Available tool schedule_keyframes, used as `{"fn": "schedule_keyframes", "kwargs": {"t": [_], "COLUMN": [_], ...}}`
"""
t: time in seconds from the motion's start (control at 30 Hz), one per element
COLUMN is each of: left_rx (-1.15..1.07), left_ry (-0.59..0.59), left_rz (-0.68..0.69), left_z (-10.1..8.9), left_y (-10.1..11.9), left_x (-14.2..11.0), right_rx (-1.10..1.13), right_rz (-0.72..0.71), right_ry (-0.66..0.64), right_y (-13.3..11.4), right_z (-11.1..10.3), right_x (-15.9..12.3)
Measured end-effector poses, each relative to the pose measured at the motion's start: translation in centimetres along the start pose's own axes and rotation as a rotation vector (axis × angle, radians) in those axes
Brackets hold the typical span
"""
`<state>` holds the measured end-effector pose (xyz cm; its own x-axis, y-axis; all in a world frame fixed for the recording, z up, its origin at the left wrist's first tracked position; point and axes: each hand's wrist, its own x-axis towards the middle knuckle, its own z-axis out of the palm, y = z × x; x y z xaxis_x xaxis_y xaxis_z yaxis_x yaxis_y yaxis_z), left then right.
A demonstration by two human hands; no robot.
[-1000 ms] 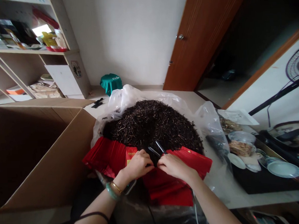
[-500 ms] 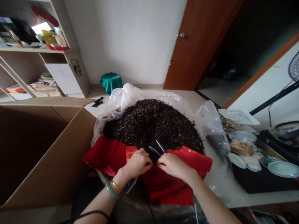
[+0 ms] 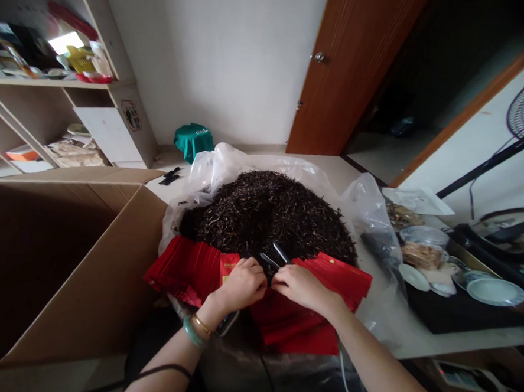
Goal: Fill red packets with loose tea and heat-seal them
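- Slightly closer together than in the earlier frame, the left hand [image 3: 245, 283] and right hand [image 3: 303, 282] have a narrower gap between their fingertips; the red packets show no clear shift.
- Red packets lie around the fingers: the left fan [image 3: 184, 263] is left of the left hand, the right fan [image 3: 338, 274] spreads right from behind the right hand, and the lower pile [image 3: 297, 333] is on the near side, below the right hand.
- Overlapping edges in the fans probably keep single packets easy to reach; one with gold lettering faces up, just beside the left hand.
- Left fingers are curled and pressed together. Whether they pinch a packet is hidden by the knuckles.
- Right fingers are bent, thumb and forefinger pointing toward the left hand. Slim metal prongs [image 3: 282, 253] stick out on the far side, seemingly tucked in this hand to leave the fingertips free; the grip itself is out of sight.
- Both hands meet at the near edge of the heap of dark leaves [image 3: 263, 208], likely to keep it within short reach.
- Under the leaves, the clear plastic sheet [image 3: 371, 204] rises in folds at the far and right sides, probably containing loose bits.
- Farther left stands the cardboard box [image 3: 85, 289]; at right, the clear jar [image 3: 420, 248] is near small dishes.
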<state>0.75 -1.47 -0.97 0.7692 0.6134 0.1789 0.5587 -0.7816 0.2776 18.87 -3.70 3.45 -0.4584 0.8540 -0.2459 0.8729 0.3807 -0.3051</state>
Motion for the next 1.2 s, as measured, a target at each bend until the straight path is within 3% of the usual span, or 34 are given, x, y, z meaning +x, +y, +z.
{"fn": "schedule_keyframes", "kwargs": {"t": [0.17,0.37,0.53,0.93,1.2], "left_rx": [-0.058,-0.274,-0.410,-0.105,0.021], "left_ry": [0.078,0.421,0.467,0.572,0.665], "left_rz": [-0.018,-0.246,-0.340,-0.236,-0.209], "left_z": [-0.2,-0.6,0.0,1.0,0.3], "left_y": [0.1,-0.9,-1.2,-0.8,-0.4], "left_x": [0.1,-0.3,-0.5,-0.3,-0.3], "right_rx": [-0.026,0.230,0.372,0.413,0.416], "right_rz": [-0.010,0.005,0.030,0.070,0.051], "right_ry": [0.009,0.221,0.263,0.239,0.197], "right_y": [0.2,0.7,0.7,0.3,0.3], "right_z": [0.0,-1.2,-1.3,-0.1,0.3], "right_x": [0.0,-0.6,-0.8,0.0,0.1]}}
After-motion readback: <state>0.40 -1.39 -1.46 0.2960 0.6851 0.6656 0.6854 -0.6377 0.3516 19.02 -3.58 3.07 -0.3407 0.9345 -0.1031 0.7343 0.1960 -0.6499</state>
